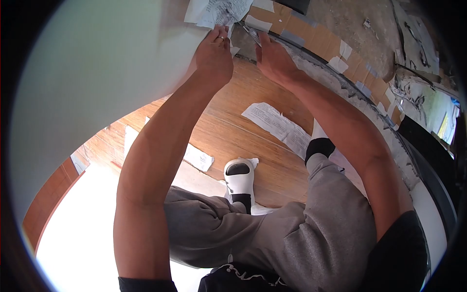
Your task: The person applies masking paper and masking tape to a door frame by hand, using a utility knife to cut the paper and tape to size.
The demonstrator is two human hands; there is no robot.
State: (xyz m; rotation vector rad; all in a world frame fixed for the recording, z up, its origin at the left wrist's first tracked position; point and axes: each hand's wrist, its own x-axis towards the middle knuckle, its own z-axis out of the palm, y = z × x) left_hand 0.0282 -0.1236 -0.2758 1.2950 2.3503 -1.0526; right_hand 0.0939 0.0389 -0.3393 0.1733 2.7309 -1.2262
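At the top centre my left hand [217, 48] reaches up to a crumpled printed paper [219, 12], its fingers bent together at the paper's lower edge. A little to the right, my right hand [272, 56] is closed around a thin tool [251, 33] with a metallic look. The tool slants up and left, its far end near the paper. What kind of tool it is I cannot make out. A dark strip edge runs just beyond my right fingertips.
Taped brown cardboard [311, 36] lines the dark edge on the right. A pale smooth wall [97, 63] fills the left. On the wooden floor [228, 121] lie a printed sheet [277, 127] and a paper strip [198, 158], near my white shoe [239, 177].
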